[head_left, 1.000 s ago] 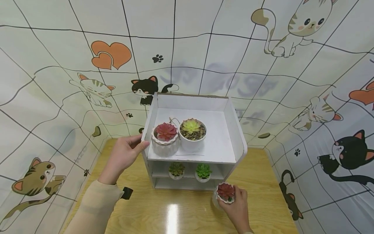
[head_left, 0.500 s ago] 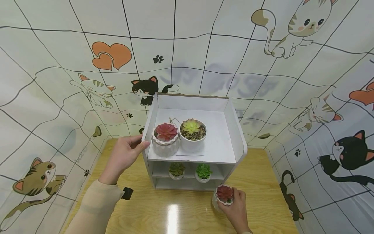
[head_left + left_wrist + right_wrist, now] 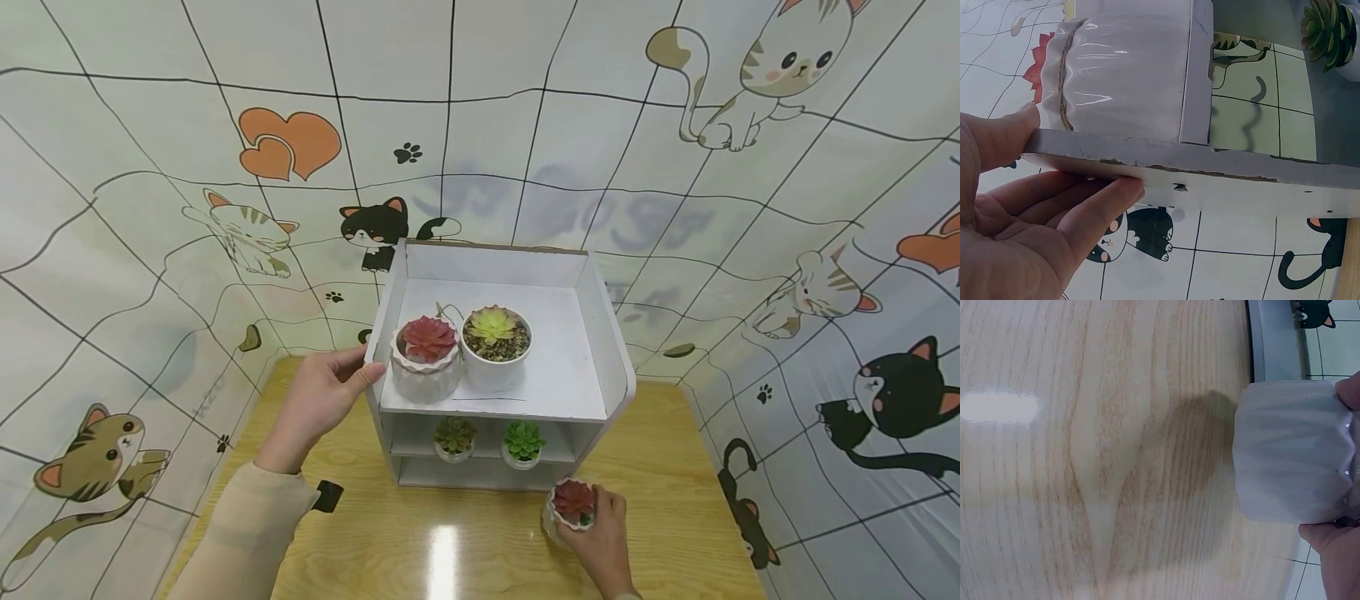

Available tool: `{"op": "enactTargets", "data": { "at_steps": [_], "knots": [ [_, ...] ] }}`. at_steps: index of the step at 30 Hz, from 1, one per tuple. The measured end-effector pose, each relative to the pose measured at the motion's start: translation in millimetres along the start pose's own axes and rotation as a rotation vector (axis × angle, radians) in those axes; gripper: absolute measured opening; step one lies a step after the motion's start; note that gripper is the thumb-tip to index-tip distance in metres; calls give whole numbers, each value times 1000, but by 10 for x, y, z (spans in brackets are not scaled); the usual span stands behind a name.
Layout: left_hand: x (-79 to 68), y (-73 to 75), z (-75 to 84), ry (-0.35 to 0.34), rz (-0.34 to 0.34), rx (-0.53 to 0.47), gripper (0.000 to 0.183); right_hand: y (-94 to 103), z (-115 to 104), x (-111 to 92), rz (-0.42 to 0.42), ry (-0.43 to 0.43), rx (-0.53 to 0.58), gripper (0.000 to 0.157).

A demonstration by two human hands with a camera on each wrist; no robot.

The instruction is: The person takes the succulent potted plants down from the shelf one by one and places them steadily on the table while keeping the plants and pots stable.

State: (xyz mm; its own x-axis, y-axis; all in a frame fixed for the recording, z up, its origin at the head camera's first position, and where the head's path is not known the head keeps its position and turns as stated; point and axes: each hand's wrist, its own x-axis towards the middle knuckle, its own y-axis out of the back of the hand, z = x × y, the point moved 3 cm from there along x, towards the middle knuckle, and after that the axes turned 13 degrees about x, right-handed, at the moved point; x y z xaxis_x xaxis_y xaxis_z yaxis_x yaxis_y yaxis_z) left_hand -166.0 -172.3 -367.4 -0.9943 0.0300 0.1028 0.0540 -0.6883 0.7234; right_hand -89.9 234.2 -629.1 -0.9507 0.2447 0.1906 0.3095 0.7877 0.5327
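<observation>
A white wooden shelf stands on the table. My left hand pinches its left side panel, with the thumb on the inner side and the fingers on the outer. Near the shelf's front right corner, my right hand holds a potted red succulent by the rim of its white ribbed pot. On the top shelf sit another potted red succulent, with twine round its pot, and a potted yellow-green succulent. Two small potted green succulents stand on the level below.
The wooden table carries the shelf and reflects a bright light. A cloth printed with cats and grid lines encloses the back and both sides. A small black square shows by the left sleeve.
My right hand has shifted slightly left with the potted red succulent. The left hand stays in place on the shelf's side panel.
</observation>
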Motion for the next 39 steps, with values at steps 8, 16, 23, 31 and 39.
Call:
{"op": "enactTargets", "data": {
  "at_steps": [8,16,23,31,39],
  "knots": [
    [-9,12,27,0,-4,-5,45,-57,61,-4,-42,-61,1,76],
    [-9,6,22,2,-3,-23,44,-104,137,-14,-48,-52,-24,77],
    [2,-3,-4,14,-6,-20,44,-117,170,-22,-53,-51,-17,77],
    [5,0,-6,18,-12,-23,44,-124,206,-19,-56,-55,-8,78],
    [1,7,18,15,-17,-30,45,-109,209,-10,-78,-73,-3,82]
  ]
}}
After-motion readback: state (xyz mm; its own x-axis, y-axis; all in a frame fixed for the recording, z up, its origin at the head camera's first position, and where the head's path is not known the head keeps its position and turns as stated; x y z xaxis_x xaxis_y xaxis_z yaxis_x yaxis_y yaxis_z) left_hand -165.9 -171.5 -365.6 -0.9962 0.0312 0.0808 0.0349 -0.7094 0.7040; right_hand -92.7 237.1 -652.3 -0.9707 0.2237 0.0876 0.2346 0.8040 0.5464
